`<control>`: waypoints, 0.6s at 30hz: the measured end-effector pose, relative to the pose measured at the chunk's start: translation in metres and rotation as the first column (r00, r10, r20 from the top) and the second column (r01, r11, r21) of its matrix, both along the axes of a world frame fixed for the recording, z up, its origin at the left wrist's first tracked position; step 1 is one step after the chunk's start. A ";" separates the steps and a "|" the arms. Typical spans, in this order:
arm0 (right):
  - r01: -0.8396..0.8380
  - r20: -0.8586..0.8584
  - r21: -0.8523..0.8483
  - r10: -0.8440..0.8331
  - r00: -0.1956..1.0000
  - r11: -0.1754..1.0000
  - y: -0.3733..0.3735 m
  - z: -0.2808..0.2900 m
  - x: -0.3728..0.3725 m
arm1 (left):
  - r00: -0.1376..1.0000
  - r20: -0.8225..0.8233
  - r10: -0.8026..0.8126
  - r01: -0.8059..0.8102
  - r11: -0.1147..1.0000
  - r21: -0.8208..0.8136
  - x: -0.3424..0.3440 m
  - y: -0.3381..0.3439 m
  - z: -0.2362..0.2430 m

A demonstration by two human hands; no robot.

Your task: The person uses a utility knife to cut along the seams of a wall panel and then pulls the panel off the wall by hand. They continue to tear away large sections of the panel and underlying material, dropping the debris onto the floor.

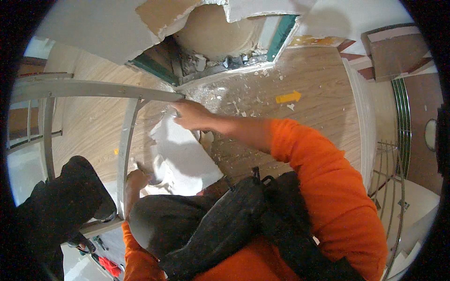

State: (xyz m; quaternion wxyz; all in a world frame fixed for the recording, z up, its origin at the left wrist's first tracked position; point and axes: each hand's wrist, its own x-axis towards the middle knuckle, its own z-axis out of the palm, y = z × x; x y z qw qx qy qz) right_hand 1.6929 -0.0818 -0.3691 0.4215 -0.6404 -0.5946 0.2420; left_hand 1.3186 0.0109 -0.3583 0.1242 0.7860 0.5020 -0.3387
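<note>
A torn white piece of drywall [190, 157] leans between my hands above the wood-look floor, with ragged paper along its left side. My right hand [192, 115] is closed on its upper corner, close to the end of a metal ladder rail. Lower down on the left, my left hand [136, 181] curls at the torn lower-left edge of the same piece, right beside a ladder leg. Its fingertips are partly hidden. The metal ladder [89, 88] reaches in from the left, its legs beside my left arm.
Ahead, a wall has a large broken hole [220, 35] with green-edged framing and rubble inside. White crumbs [243, 112] and a yellow arrow marker [288, 97] lie on the floor. Another person's dark trouser leg [70, 196] is at left. A wire rack [391, 173] stands at right.
</note>
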 end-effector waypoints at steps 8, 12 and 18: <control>0.079 -0.861 0.007 -0.034 0.507 0.997 -0.104 -0.013 0.192 | 0.490 0.680 0.546 0.149 0.716 -0.682 0.218 -0.025 0.093; 0.426 -0.991 0.122 0.133 0.005 0.897 -0.101 0.087 0.241 | 0.152 0.413 0.898 0.357 0.340 -0.870 0.351 -0.015 0.111; 0.594 -0.951 0.248 0.309 -0.002 0.766 -0.067 0.162 0.234 | -0.336 0.466 0.818 0.381 0.571 -0.727 0.507 -0.055 0.144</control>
